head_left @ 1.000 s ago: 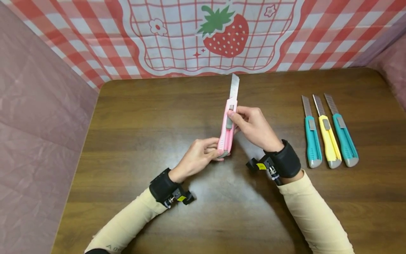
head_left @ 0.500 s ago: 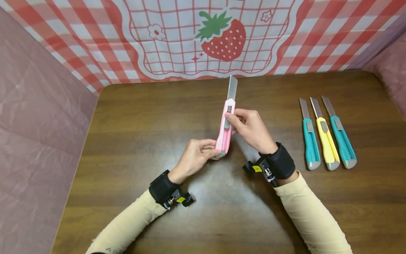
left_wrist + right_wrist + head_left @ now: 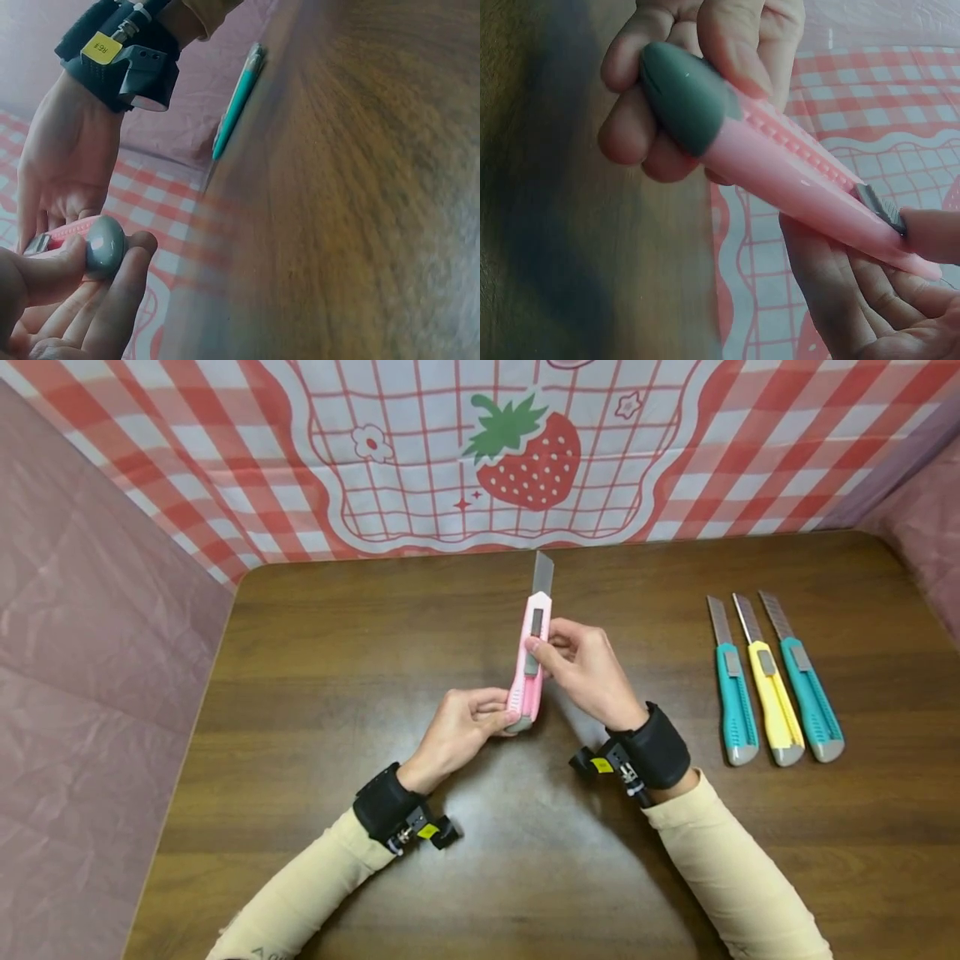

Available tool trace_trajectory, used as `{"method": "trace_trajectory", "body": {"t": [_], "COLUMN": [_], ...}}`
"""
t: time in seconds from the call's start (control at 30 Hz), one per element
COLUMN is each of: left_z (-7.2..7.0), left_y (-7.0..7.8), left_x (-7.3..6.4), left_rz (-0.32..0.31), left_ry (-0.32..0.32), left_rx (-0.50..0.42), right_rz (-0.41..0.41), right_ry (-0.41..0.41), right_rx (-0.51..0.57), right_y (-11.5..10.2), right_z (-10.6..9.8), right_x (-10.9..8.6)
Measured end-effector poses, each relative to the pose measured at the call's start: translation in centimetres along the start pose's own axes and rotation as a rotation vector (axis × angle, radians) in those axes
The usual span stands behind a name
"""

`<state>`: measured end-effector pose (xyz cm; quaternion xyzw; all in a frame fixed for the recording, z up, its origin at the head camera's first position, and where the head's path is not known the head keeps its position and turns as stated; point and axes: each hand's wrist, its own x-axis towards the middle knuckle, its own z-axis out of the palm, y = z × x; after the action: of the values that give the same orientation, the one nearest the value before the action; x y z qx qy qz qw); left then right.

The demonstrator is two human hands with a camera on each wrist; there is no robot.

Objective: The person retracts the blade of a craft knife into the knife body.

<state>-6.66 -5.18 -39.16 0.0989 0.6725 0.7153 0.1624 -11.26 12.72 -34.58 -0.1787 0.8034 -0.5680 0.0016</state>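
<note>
A pink utility knife (image 3: 522,683) is held above the table between both hands, its blade (image 3: 543,574) sticking out of the far end. My left hand (image 3: 459,731) pinches the knife's grey end cap (image 3: 682,97) between thumb and fingers. Further up, my right hand (image 3: 596,672) grips the body, its thumb on the grey slider (image 3: 881,208) and its fingers behind. To the right on the table lie a teal utility knife (image 3: 736,706), a yellow utility knife (image 3: 776,706) and another teal utility knife (image 3: 812,702), side by side with blades out.
The brown wooden table (image 3: 315,635) stretches beneath both arms. Behind its far edge hangs a red-and-white checked cloth (image 3: 187,435) with a strawberry print. Pink fabric (image 3: 82,652) hangs at the left side.
The pink knife's slider has moved down toward the end cap under my right thumb, and less blade shows now. The left hand keeps its hold; the view has shifted slightly.
</note>
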Motion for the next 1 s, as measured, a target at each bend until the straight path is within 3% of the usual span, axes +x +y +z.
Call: {"method": "trace_trajectory", "body": {"t": [0.27,0.53,1.0], "left_z": [-0.33,-0.21,-0.06], "left_y": [-0.01,0.09,-0.18], "left_x": [-0.03,0.00,0.02], "left_rz": [-0.012,-0.018,-0.012], "left_ry": [-0.013,-0.006,0.008], "left_rx": [-0.022,-0.074,-0.085], "right_rz": [0.039,-0.001,0.000], "right_ry": [-0.038,0.013,-0.007], "right_rx": [-0.038,-0.081,-0.079], "right_y": [0.37,0.36,0.71], "right_z": [0.24,0.40,0.43], "right_x": [-0.15,-0.16,-0.18]}}
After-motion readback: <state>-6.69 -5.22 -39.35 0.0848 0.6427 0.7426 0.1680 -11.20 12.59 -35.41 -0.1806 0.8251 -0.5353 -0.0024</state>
